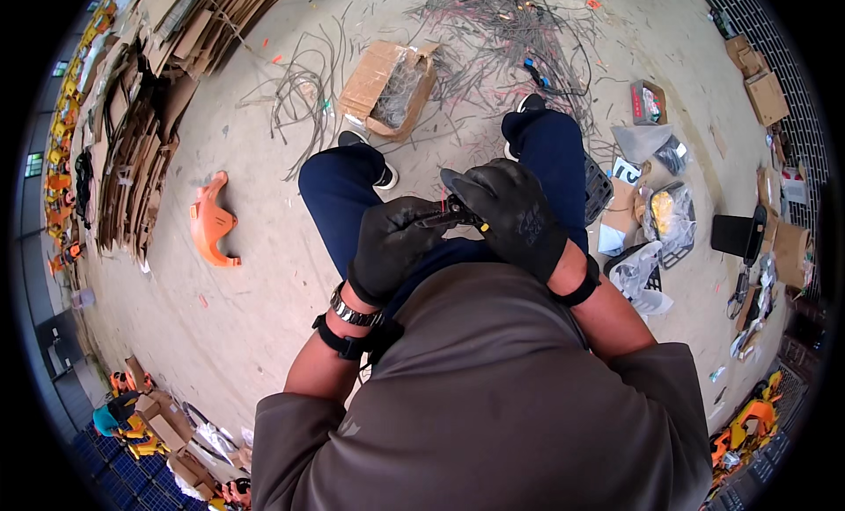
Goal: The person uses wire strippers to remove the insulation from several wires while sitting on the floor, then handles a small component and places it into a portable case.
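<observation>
Both my hands wear black work gloves and meet in front of my lap. My right hand (518, 214) is closed around a black pliers-like tool (455, 211) with a small yellow part at its lower end. The fingers of my left hand (399, 243) close on the tool's left end. A thin red wire (443, 195) shows beside the tool; where it ends is hidden by the gloves. Beyond my knees, an open cardboard box (370, 78) on the floor contains a tangle of thin grey strands (401, 95).
Cut cables (505, 29) litter the floor ahead. An orange plastic shell (212, 224) lies to the left, near stacked flattened cardboard (132, 161). On the right are a black crate (598, 189), a plastic-bagged basket (670, 214) and a small open box (648, 103). A person (113, 413) is far behind, lower left.
</observation>
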A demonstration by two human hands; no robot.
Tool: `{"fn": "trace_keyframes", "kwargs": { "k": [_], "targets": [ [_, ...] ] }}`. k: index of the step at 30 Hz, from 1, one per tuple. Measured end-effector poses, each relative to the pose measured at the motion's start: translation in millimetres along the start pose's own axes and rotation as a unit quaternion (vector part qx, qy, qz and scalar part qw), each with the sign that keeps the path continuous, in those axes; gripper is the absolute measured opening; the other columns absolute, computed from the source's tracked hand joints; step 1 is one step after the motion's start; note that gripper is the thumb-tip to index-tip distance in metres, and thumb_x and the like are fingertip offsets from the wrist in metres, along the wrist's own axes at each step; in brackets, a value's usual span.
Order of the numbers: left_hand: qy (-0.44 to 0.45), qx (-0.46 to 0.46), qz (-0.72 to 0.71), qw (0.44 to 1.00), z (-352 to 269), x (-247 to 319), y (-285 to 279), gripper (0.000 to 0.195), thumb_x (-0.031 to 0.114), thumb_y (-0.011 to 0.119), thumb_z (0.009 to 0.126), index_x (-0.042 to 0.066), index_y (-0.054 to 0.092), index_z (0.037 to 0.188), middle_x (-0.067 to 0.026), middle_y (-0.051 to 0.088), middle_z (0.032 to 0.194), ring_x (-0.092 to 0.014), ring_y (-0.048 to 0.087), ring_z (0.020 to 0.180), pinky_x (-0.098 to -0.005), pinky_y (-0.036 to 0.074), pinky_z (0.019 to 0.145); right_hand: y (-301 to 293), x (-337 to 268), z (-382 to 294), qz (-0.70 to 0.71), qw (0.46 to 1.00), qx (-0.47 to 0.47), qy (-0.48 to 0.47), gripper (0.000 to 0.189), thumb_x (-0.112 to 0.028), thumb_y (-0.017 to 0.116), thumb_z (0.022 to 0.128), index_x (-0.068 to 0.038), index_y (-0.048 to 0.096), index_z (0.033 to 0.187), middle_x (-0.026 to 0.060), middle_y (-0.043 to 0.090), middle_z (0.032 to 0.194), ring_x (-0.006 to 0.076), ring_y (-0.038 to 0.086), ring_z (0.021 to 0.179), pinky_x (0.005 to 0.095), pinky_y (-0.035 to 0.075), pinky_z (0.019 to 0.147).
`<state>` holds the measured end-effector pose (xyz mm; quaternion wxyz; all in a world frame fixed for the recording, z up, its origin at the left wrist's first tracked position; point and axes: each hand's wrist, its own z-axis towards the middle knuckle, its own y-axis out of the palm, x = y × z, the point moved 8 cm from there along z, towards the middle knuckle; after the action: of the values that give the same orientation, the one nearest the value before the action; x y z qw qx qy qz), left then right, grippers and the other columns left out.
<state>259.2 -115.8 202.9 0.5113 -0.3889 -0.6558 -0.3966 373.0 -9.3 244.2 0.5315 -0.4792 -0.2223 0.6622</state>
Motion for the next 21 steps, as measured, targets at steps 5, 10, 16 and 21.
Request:
{"fn": "trace_keyframes", "kwargs": {
  "k": [5,10,16,21],
  "targets": [
    [-0.010,0.006,-0.039,0.999,-2,0,2,0.020,0.013,0.064,0.090,-0.003,0.071,0.098,-0.0002,0.065,0.075,-0.005,0.052,0.064,-0.0215,0.041,0.057,0,-1,0,-0.005,1.000,-0.012,0.008,0.052,-0.006,0.061,0.083,-0.010,0.061,0.135,0.0058,0.058,0.096,0.0242,0.058,0.090,0.0404,0.046,0.086],
    [-0.016,0.003,0.027,1.000,-2,10,3,0.020,0.017,0.067,0.092,-0.002,0.071,0.097,0.0007,0.066,0.075,-0.005,0.053,0.066,-0.0214,0.042,0.059,1,-1,0,-0.005,1.000,-0.022,0.015,0.053,-0.006,0.061,0.082,-0.010,0.061,0.135,0.0063,0.058,0.095,0.0247,0.058,0.090,0.0402,0.047,0.085],
    [-0.011,-0.009,-0.016,1.000,-3,10,4,0.019,0.017,0.067,0.092,-0.001,0.070,0.095,0.0013,0.065,0.075,-0.004,0.053,0.066,-0.0211,0.041,0.058,1,-4,1,0.011,0.999,-0.035,0.029,0.054,-0.005,0.063,0.080,-0.008,0.060,0.134,0.0073,0.059,0.098,0.0265,0.058,0.093,0.0412,0.047,0.086],
    [-0.011,-0.013,-0.035,0.999,-4,9,3,0.021,0.018,0.066,0.093,-0.002,0.070,0.097,-0.0001,0.066,0.076,-0.004,0.053,0.066,-0.0207,0.041,0.058,0,-5,1,0.017,0.999,-0.031,0.023,0.056,-0.004,0.063,0.079,-0.006,0.060,0.134,0.0091,0.060,0.102,0.0274,0.059,0.096,0.0422,0.047,0.088]
  ]
}}
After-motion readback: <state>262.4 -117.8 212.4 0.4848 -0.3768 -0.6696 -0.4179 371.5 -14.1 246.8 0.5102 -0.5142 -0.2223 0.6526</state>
